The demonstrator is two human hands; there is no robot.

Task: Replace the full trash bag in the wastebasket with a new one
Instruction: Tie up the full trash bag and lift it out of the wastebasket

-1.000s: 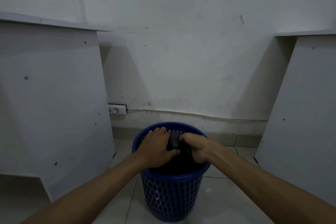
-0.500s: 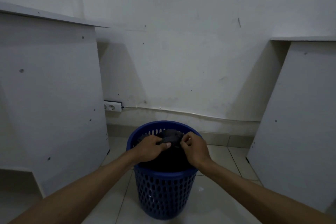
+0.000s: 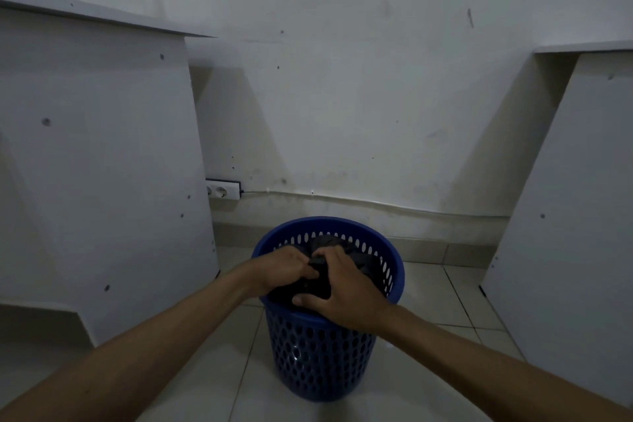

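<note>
Low in the frame's centre stands the round blue perforated plastic wastebasket [image 3: 325, 346], holding the crumpled black plastic trash bag [image 3: 359, 259]; my right hand [image 3: 346, 298] and left hand [image 3: 286, 269] curl round its gathered top.

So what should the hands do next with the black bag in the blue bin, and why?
Probably lift it straight up. Both the left hand and the right hand already grip the bunched top of the black trash bag, and it still sits inside the blue wastebasket, so it must come out first.
</note>
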